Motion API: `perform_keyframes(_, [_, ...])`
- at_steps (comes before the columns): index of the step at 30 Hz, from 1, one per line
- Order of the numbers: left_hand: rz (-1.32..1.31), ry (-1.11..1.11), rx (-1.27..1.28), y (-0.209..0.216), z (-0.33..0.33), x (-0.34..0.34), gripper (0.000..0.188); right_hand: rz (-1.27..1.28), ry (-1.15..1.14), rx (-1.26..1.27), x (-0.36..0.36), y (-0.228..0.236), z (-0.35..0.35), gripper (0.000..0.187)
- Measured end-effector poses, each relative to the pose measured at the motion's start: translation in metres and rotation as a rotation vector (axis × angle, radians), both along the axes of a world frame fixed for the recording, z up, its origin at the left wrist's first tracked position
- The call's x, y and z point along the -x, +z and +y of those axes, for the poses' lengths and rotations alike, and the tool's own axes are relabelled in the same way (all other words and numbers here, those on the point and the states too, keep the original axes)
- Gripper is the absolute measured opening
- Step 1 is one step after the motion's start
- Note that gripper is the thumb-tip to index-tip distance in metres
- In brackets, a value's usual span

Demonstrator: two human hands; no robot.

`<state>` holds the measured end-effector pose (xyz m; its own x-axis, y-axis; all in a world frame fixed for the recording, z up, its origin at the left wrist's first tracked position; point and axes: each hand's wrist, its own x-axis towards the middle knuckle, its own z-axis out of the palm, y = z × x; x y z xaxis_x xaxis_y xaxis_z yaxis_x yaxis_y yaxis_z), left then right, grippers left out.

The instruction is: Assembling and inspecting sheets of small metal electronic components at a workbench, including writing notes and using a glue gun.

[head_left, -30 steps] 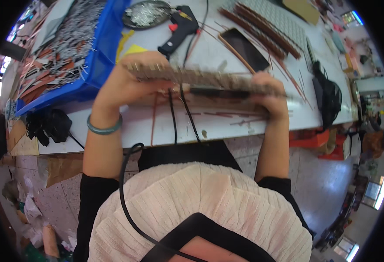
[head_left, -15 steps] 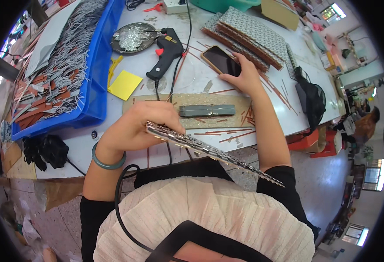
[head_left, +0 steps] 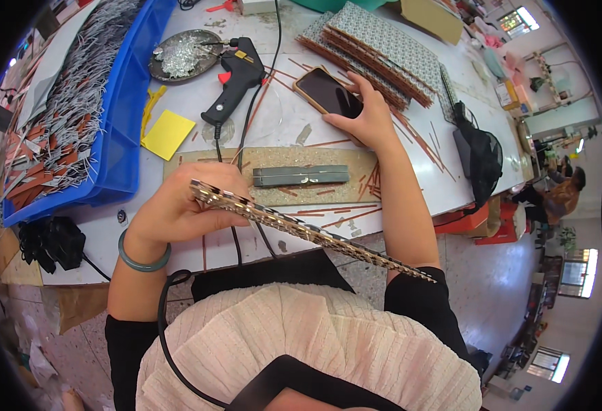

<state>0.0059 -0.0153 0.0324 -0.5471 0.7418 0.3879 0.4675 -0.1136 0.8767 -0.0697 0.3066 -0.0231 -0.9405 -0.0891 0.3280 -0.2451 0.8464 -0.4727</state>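
Pinched in my left hand (head_left: 191, 205) is a thin, flat panel (head_left: 315, 233) with a patterned, studded-looking face. It is seen almost edge-on and slants down to the right, over my lap toward my right sleeve. My right hand (head_left: 369, 113) reaches across the table and grips the right end of a dark-screened smartphone (head_left: 327, 91) between thumb and fingers. On a speckled board (head_left: 284, 196) between my arms lies a grey bar-shaped block (head_left: 301, 176). A black glue gun (head_left: 238, 79) rests beyond my left hand, beside a round dish (head_left: 184, 55) of silvery flakes.
A blue crate (head_left: 119, 123) full of grey and brown strips stands at the left. Patterned panels (head_left: 383, 51) are stacked at the far right. Yellow notes (head_left: 169, 134), loose brown sticks (head_left: 410, 137), cables (head_left: 246, 130) and a black mesh bag (head_left: 480, 161) lie about the table.
The panel in my left hand has tilted, showing more of its gold-toned lower face. The whole scene has shifted left in the picture. My right hand stays at the smartphone.
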Motion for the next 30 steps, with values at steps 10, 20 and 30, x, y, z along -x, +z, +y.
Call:
perform_keyframes(10, [-0.238, 0.102, -0.144, -0.017, -0.027, 0.004, 0.032, -0.197, 0.269, 1.052, -0.069, 0.024, 0.028, 0.065])
perform_keyframes(20, [-0.583, 0.617, -0.587, -0.024, 0.003, 0.004, 0.045, -0.353, 0.515, 1.254, -0.100, 0.013, -0.056, 0.040])
perform_keyframes(30, [-0.865, 0.392, -0.588, -0.027, 0.015, 0.003, 0.039, -0.307, 0.209, 1.165, -0.110, 0.021, -0.097, 0.012])
